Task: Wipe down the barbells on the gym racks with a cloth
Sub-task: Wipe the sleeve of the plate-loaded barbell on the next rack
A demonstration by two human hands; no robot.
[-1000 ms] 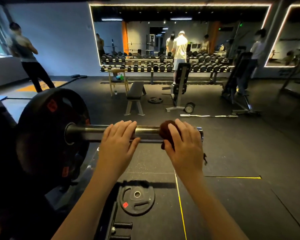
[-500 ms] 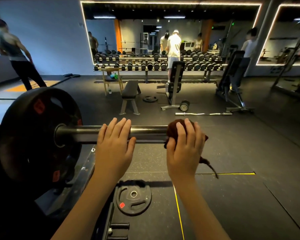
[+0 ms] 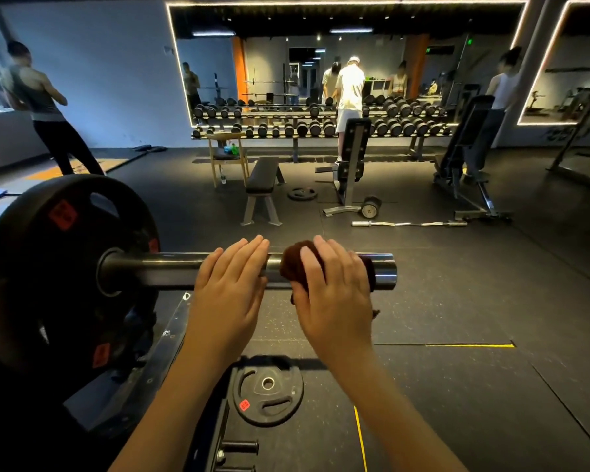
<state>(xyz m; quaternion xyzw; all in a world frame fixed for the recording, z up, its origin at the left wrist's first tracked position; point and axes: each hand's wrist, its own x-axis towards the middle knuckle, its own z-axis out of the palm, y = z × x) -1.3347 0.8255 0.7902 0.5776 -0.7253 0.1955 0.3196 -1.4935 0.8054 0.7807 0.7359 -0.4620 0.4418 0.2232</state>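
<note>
left hand (image 3: 230,294) flat, released, on smooth steel barbell sleeve (image 3: 157,270); right hand (image 3: 334,294) grasping bunched brown cloth (image 3: 293,264)

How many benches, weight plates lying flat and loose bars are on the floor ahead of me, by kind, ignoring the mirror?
Benches: 3 (flat bench, upright bench, incline bench)
Weight plates lying flat: 2 (near plate, far plate)
Loose bars: 1 (curl bar)
Total: 6
</note>
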